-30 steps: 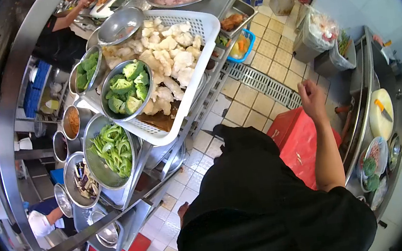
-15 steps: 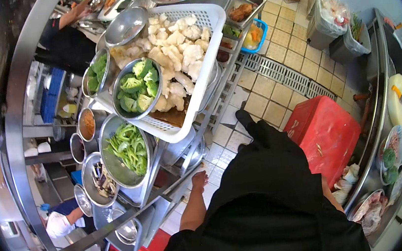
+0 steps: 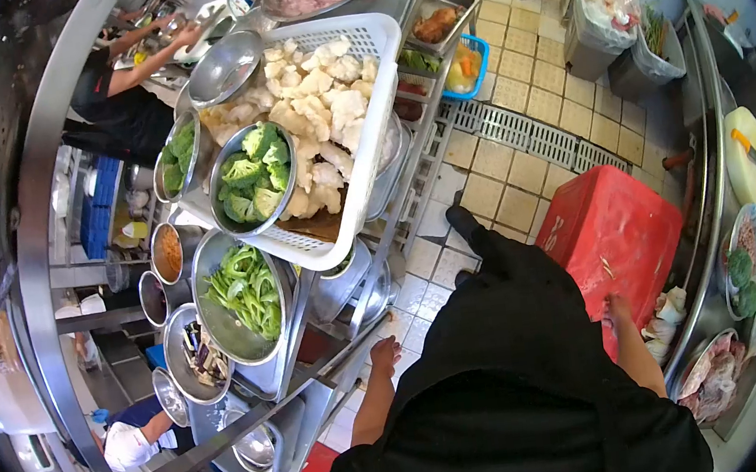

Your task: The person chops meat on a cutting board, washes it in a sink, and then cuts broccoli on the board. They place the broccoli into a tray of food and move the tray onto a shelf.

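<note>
My left hand hangs beside the metal shelving, its fingers loosely apart and holding nothing. My right hand is over the near end of a red container; whether it touches the container is unclear, and its fingers are too small to read. On the shelving to the left, a white basket bears pale battered pieces. A bowl of broccoli rests at the basket's edge, and a larger bowl of sliced green vegetables stands below it.
At right, a steel counter holds a pale board with an orange-handled knife and a plate of meat. Lined bins stand at the back wall. A floor drain crosses the tiles. Two other people work beyond the shelving.
My right hand has come into view over the red container. My left hand has shifted slightly right and down. The view has moved a little.
</note>
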Demonstrator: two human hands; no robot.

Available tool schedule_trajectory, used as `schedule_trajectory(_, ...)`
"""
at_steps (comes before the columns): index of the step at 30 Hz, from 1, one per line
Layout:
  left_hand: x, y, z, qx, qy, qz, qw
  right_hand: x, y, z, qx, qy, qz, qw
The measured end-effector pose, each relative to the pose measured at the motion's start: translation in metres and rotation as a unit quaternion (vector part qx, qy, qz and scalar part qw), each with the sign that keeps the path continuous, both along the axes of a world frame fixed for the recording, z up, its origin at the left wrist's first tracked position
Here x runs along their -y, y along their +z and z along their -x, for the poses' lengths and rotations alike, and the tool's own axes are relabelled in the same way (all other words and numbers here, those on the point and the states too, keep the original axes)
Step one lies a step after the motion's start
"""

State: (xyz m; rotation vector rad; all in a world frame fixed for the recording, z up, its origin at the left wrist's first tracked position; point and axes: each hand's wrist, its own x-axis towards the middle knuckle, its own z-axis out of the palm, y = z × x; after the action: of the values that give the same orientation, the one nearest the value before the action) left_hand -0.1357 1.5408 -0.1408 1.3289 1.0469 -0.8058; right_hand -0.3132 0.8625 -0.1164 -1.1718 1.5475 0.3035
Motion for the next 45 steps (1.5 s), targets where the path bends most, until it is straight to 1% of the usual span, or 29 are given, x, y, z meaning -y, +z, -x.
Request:
schedule_trajectory(2, -0.011, -0.022, 0.025, 0.135, -0.101, -0.059, 0.984, 0.008, 0.006, -0.030, 0.037, 0.008, 0.010, 0.999)
schedule_trajectory(3, -0.012, -0.023, 0.030, 0.147, -0.145, -0.087, 0.974, 0.012, 0.008, -0.043, 0.060, 0.018, 0.022, 0.998)
schedule_trajectory(4, -0.010, -0.020, 0.034, 0.149, -0.139, -0.087, 0.975, 0.016, 0.010, -0.055, 0.083, 0.029, 0.034, 0.996)
schedule_trajectory(6, -0.001, -0.005, 0.046, 0.065, 0.077, -0.002, 0.995, 0.017, 0.020, -0.076, 0.080, 0.035, 0.029, 0.996)
schedule_trajectory(10, 0.015, 0.014, 0.069, 0.042, 0.106, -0.026, 0.993, 0.021, 0.020, -0.094, 0.070, 0.087, 0.023, 0.993)
schedule_trajectory(12, 0.016, 0.003, 0.087, 0.111, 0.007, -0.082, 0.990, 0.019, 0.016, -0.094, 0.071, 0.091, 0.012, 0.993)
schedule_trajectory(13, 0.026, 0.013, 0.099, 0.222, 0.055, -0.051, 0.972, 0.017, 0.014, -0.091, 0.070, 0.088, -0.003, 0.994)
schedule_trajectory(14, 0.012, -0.033, 0.113, 0.275, -0.110, -0.109, 0.949, 0.016, 0.012, -0.087, 0.071, 0.091, 0.000, 0.993)
schedule_trajectory(16, 0.025, -0.022, 0.102, 0.387, -0.383, -0.287, 0.788, 0.019, 0.003, -0.073, 0.088, 0.092, -0.026, 0.992)
schedule_trajectory(17, 0.027, -0.031, 0.104, 0.271, -0.279, -0.183, 0.903, 0.019, 0.001, -0.067, 0.089, 0.093, -0.024, 0.991)
schedule_trajectory(18, 0.029, -0.040, 0.106, 0.136, -0.075, -0.081, 0.985, 0.020, -0.001, -0.062, 0.075, 0.098, -0.029, 0.992)
schedule_trajectory(19, 0.030, -0.054, 0.110, 0.017, 0.113, -0.050, 0.992, 0.020, -0.001, -0.057, 0.060, 0.102, -0.033, 0.992)
schedule_trajectory(20, 0.030, -0.045, 0.112, 0.042, 0.080, -0.049, 0.995, 0.022, -0.002, -0.046, 0.062, 0.102, -0.031, 0.992)
schedule_trajectory(22, 0.045, 0.012, 0.100, 0.095, 0.018, -0.050, 0.994, 0.029, -0.006, -0.029, 0.050, 0.064, -0.064, 0.995)
schedule_trajectory(26, 0.035, -0.024, 0.091, 0.180, -0.074, -0.072, 0.978, 0.017, 0.023, -0.027, 0.020, 0.084, -0.021, 0.996)
schedule_trajectory(28, 0.032, -0.025, 0.077, 0.070, 0.138, 0.062, 0.986, 0.020, 0.020, -0.023, 0.033, 0.090, -0.043, 0.994)
schedule_trajectory(29, 0.048, 0.007, 0.071, 0.098, 0.106, -0.008, 0.990, 0.023, 0.012, -0.024, 0.033, 0.089, -0.047, 0.994)
schedule_trajectory(32, 0.057, 0.024, 0.060, 0.074, 0.059, -0.082, 0.992, 0.030, -0.011, -0.040, -0.033, 0.088, -0.059, 0.994)
schedule_trajectory(33, 0.059, 0.029, 0.057, 0.075, 0.063, -0.085, 0.992, 0.034, -0.018, -0.050, -0.001, 0.063, -0.063, 0.996)
schedule_trajectory(35, 0.059, 0.035, 0.061, 0.082, -0.041, -0.085, 0.992, 0.044, -0.028, -0.078, 0.031, 0.049, -0.067, 0.996)
schedule_trajectory(36, 0.061, 0.036, 0.059, 0.082, -0.031, -0.087, 0.992, 0.050, -0.032, -0.092, 0.073, 0.058, -0.095, 0.991)
schedule_trajectory(38, 0.069, 0.018, 0.048, -0.018, -0.107, -0.108, 0.988, 0.071, -0.049, -0.116, 0.113, 0.078, -0.126, 0.982)
schedule_trajectory(39, 0.082, -0.016, 0.043, -0.120, 0.024, -0.123, 0.985, 0.086, -0.064, -0.125, 0.118, 0.053, -0.166, 0.978)
schedule_trajectory(40, 0.091, -0.012, 0.027, -0.125, 0.016, -0.118, 0.985, 0.101, -0.074, -0.132, 0.124, 0.023, -0.204, 0.971)
schedule_trajectory(41, 0.100, -0.014, 0.010, -0.119, -0.012, -0.128, 0.985, 0.091, -0.044, -0.154, 0.092, 0.034, -0.099, 0.990)
schedule_trajectory(42, 0.106, -0.015, -0.010, -0.113, -0.049, -0.137, 0.983, 0.089, -0.041, -0.173, 0.092, 0.023, -0.098, 0.991)
schedule_trajectory(43, 0.108, -0.019, -0.027, -0.067, 0.001, -0.077, 0.995, 0.096, -0.036, -0.173, 0.106, 0.021, -0.084, 0.991)
schedule_trajectory(44, 0.113, -0.016, -0.055, -0.040, -0.032, -0.061, 0.997, 0.110, -0.032, -0.165, 0.121, -0.005, -0.059, 0.991)
schedule_trajectory(45, 0.128, -0.012, -0.090, -0.032, -0.043, -0.098, 0.994, 0.123, -0.045, -0.159, 0.123, 0.036, -0.028, 0.991)
